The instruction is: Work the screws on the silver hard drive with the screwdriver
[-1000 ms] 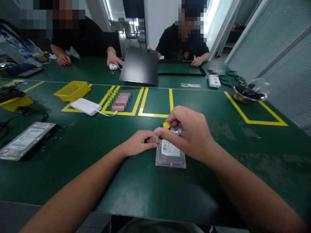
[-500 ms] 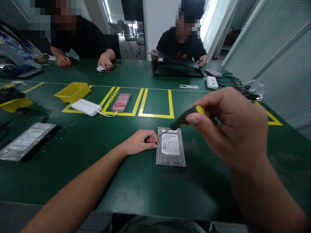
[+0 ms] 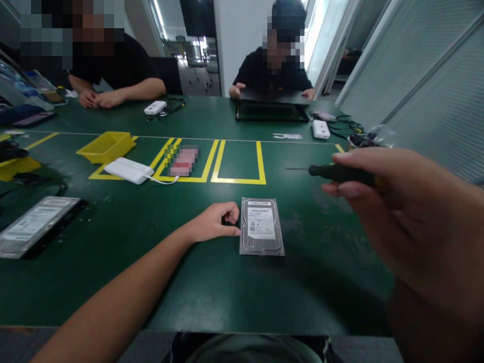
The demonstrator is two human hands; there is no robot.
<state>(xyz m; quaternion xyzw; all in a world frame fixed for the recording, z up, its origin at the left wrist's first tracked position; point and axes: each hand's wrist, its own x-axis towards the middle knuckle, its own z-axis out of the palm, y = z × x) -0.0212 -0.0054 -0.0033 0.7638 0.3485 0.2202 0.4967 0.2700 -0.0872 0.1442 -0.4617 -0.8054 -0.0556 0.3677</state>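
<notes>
A silver hard drive (image 3: 261,226) lies label up on the green table (image 3: 212,282) in front of me. My left hand (image 3: 215,222) rests curled on the table, its fingertips against the drive's left edge. My right hand (image 3: 401,217) is raised close to the camera at the right, fingers closed on a dark-handled screwdriver (image 3: 336,173) whose thin shaft points left, well above and to the right of the drive.
Another hard drive (image 3: 36,224) lies at the left. A white box with a cable (image 3: 128,170), a yellow tray (image 3: 106,146) and yellow tape squares (image 3: 237,161) sit beyond. Two other people sit across the table, one with hands on a dark laptop (image 3: 272,108).
My right hand lifted the screwdriver off the drive and swung it up and to the right, nearer the camera. The left hand stayed put. The person opposite lowered a dark panel.
</notes>
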